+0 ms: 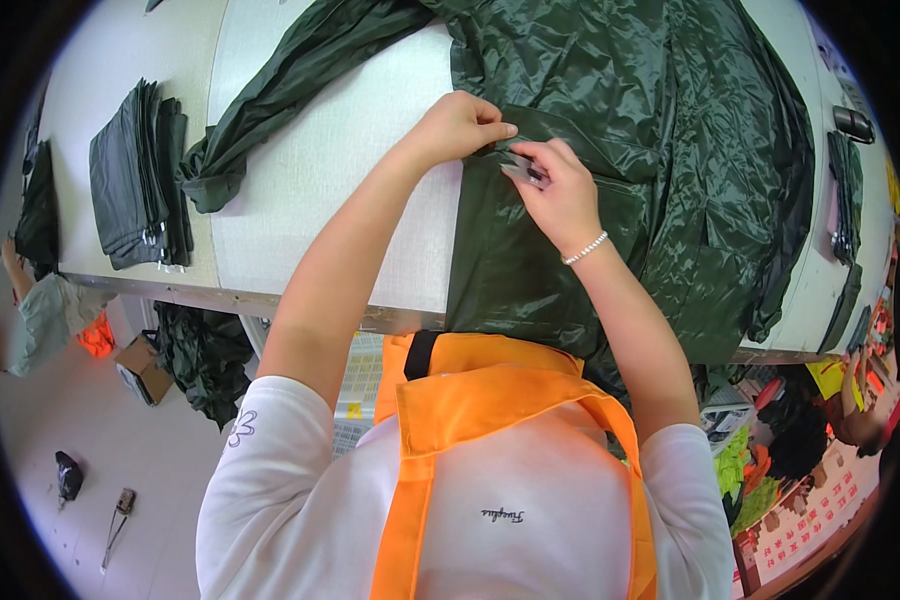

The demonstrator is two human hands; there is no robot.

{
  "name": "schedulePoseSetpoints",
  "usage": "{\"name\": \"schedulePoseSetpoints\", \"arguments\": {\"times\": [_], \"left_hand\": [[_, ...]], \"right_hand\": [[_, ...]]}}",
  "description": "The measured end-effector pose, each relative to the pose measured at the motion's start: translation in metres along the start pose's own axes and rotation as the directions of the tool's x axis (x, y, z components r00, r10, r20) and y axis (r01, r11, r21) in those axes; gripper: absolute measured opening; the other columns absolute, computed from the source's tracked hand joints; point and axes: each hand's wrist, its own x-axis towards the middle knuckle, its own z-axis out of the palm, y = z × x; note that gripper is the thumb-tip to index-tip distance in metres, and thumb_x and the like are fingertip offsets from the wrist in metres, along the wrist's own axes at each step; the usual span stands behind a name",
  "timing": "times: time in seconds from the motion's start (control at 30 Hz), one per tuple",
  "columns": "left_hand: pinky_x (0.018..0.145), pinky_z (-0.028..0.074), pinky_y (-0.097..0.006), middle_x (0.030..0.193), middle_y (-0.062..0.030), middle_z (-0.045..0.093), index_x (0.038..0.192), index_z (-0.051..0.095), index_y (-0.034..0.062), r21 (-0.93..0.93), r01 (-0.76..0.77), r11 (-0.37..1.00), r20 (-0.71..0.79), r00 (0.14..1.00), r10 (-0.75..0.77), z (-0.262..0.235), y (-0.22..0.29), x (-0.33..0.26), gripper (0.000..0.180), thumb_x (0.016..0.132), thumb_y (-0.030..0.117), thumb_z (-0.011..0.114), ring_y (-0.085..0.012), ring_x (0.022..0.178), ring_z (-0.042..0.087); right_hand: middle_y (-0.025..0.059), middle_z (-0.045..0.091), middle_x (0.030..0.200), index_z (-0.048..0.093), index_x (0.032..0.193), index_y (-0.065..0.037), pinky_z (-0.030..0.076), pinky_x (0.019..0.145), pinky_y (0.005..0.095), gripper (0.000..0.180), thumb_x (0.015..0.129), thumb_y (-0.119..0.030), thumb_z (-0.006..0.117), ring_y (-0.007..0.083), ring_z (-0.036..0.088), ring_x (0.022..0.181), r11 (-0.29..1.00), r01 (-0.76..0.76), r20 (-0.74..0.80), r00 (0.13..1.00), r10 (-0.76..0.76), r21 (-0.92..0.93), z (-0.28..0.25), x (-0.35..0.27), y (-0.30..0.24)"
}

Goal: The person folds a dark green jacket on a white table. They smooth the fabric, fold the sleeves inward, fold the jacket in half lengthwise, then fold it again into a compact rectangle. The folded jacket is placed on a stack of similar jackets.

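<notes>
A shiny dark green jacket (pixel 710 200) lies spread over the white table (pixel 335 195), with one sleeve stretched out to the left. My left hand (pixel 458 127) is closed, pinching the jacket near its left edge by a flap or seam. Just right of it, my right hand (pixel 562 195) is closed around small metal thread snips (pixel 525 172), whose blades point left toward the pinched spot. What exactly lies between the left fingertips is too small to make out.
Left on the table stands a stack of folded dark green pieces (pixel 135 185). At the far right lie a black cylindrical object (pixel 853 124) and more folded green fabric (pixel 844 195). Below are a green fabric heap (pixel 205 355) and a cardboard box (pixel 142 370). People are at both sides.
</notes>
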Motion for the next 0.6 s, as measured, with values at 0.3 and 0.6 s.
{"name": "schedulePoseSetpoints", "arguments": {"times": [0.3,0.6], "left_hand": [[0.048,0.030,-0.025,0.052,0.0027,0.047,0.059,0.059,0.0019,-0.025,0.011,1.000,0.092,0.996,-0.009,-0.008,0.001,0.006,0.038,0.085,0.028,0.067,-0.0056,0.052,0.036],[0.050,0.033,-0.025,0.054,0.0022,0.051,0.059,0.059,0.0016,-0.016,0.050,0.999,0.104,0.993,-0.048,-0.008,0.002,0.004,0.039,0.086,0.029,0.067,-0.0055,0.053,0.039]], "right_hand": [[0.0032,0.056,0.083,0.063,0.085,-0.009,0.049,0.059,0.0346,0.011,0.075,-0.009,0.068,0.0229,0.062,0.068,0.985,0.128,-0.055,0.989,-0.135,-0.117,0.020,-0.001,0.002],[0.0057,0.054,0.089,0.054,0.085,-0.007,0.050,0.060,0.0348,0.014,0.076,-0.002,0.063,0.0239,0.063,0.069,0.992,0.117,0.072,0.991,-0.113,-0.054,0.007,-0.033,0.001]]}}
